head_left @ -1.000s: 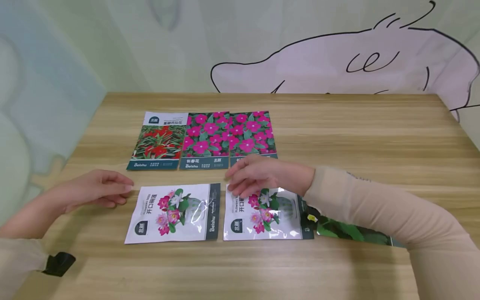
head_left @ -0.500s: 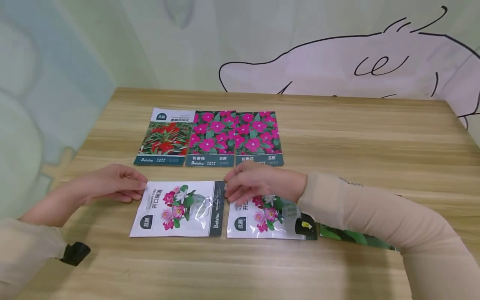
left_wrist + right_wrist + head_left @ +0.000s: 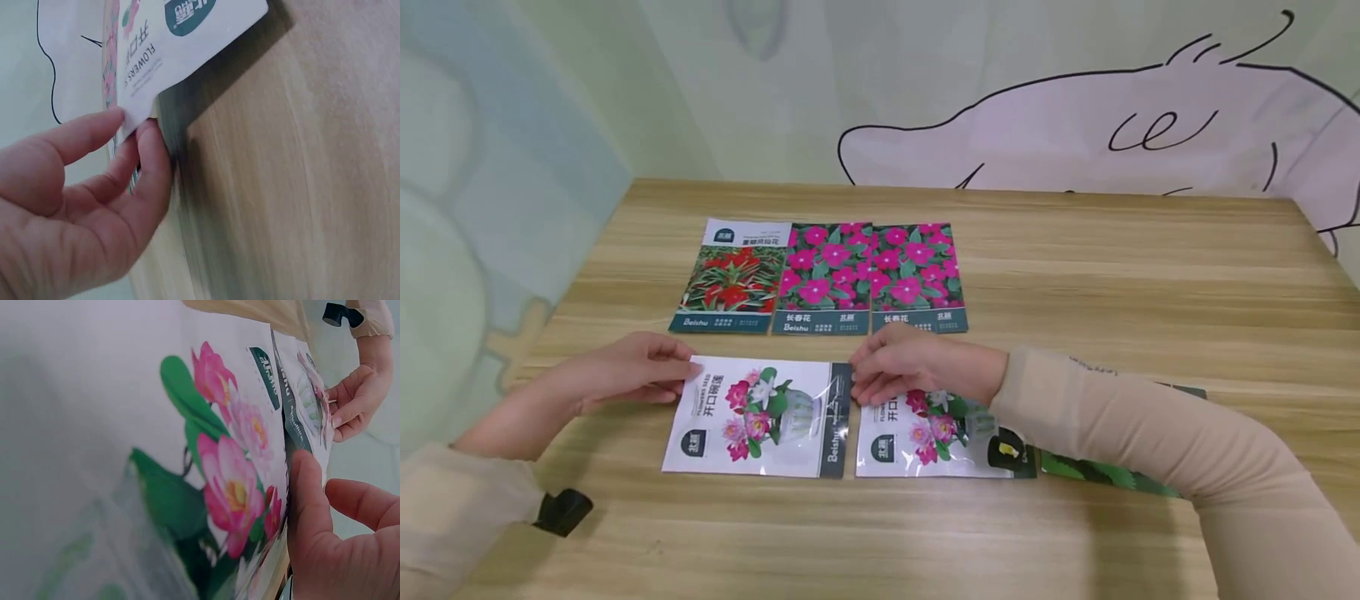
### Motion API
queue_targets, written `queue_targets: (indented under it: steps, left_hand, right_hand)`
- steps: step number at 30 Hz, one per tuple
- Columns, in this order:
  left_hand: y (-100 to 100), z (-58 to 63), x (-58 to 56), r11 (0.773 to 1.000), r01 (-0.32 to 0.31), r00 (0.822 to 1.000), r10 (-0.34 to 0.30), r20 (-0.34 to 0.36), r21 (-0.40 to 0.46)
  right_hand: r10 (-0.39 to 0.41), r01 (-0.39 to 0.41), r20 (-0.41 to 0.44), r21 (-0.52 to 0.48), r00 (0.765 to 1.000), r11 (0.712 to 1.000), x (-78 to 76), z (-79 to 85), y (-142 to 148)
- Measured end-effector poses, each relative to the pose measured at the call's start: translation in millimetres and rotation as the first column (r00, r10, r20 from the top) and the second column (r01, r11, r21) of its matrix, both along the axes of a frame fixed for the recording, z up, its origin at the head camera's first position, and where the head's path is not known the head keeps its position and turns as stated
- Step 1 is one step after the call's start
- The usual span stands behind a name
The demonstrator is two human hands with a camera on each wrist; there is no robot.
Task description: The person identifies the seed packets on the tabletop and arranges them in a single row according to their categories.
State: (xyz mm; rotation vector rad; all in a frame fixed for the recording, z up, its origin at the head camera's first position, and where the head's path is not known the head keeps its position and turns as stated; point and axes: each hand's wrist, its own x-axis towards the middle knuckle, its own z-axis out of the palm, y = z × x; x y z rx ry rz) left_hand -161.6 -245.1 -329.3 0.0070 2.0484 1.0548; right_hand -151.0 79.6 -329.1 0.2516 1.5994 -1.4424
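Left hand [image 3: 631, 368] moved in, pinching packet [image 3: 756, 418] by corner.

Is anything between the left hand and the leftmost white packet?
Nothing visible: the left hand pinches the leftmost white packet by its far left corner; the right hand is near its far right corner.

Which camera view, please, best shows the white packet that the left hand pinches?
The head view: there the white packet shows nearly whole, printed face up, with the left hand at one corner. The left wrist view shows only its pinched end; the right wrist view shows it steeply foreshortened.
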Motion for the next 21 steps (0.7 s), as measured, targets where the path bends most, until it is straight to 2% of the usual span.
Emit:
queue_targets:
  steps: [3,9,12,16,21]
  left_hand:
    - [1,0.4,-0.4,0.999,0.005,1.000,-0.005,-0.002,0.045]
    - [4,2.7,-1.3,0.991,-0.028,0.999,0.023,0.044,0.132]
    - [7,5.2,-4.5,0.987,-0.031,0.999,0.025,0.037,0.159]
    - [17,11.4,-11.2,0.986,-0.026,0.999,0.022,0.022,0.165]
    - [38,20.9,-21.0,0.982,-0.005,1.000,0.004,0.004,0.187]
  right_hand:
    - [0.029,-0.029,-0.003,-0.008,1.000,1.000,0.5,-1.8,0]
    - [0.138,-0.138,-0.012,-0.046,0.990,0.989,1.7,-4.2,2]
    - [0.182,-0.182,-0.022,-0.050,0.983,0.982,1.4,-3.5,3]
    - [0.180,-0.182,-0.039,-0.044,0.983,0.982,-0.3,-0.4,4]
    - [0.166,-0.171,-0.126,-0.035,0.978,0.985,-3.5,3.9,4]
